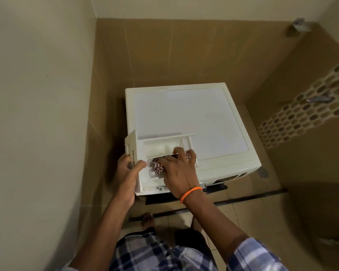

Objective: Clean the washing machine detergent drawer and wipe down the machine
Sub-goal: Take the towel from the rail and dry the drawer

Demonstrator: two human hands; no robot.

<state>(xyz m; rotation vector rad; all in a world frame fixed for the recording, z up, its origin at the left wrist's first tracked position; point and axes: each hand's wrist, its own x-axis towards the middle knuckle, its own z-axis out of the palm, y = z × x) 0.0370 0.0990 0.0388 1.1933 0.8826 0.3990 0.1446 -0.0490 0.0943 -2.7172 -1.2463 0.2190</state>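
The white plastic detergent drawer point(155, 151) is out of its slot. It lies on the flat top of the white washing machine point(188, 118), at the front left corner, and its end sticks out a little over the edge.

The left hand point(128, 169) holds the drawer's front panel. Its fingers curl round the panel and the thumb lies on top. The right hand point(177, 169) pushes a small red and white checked cloth point(158, 166) down into one of the drawer's boxes. Its fingers are bent over the cloth and grip it.

The drawer looks light and stiff, like a thin plastic box. It may slide on the smooth top, so it helps to hold it by the thick front panel. The thin walls inside could bend or snap if pushed hard. The cloth is soft and floppy, so it can be squashed into the corners. If the drawer is wet or soapy it could be slippery.
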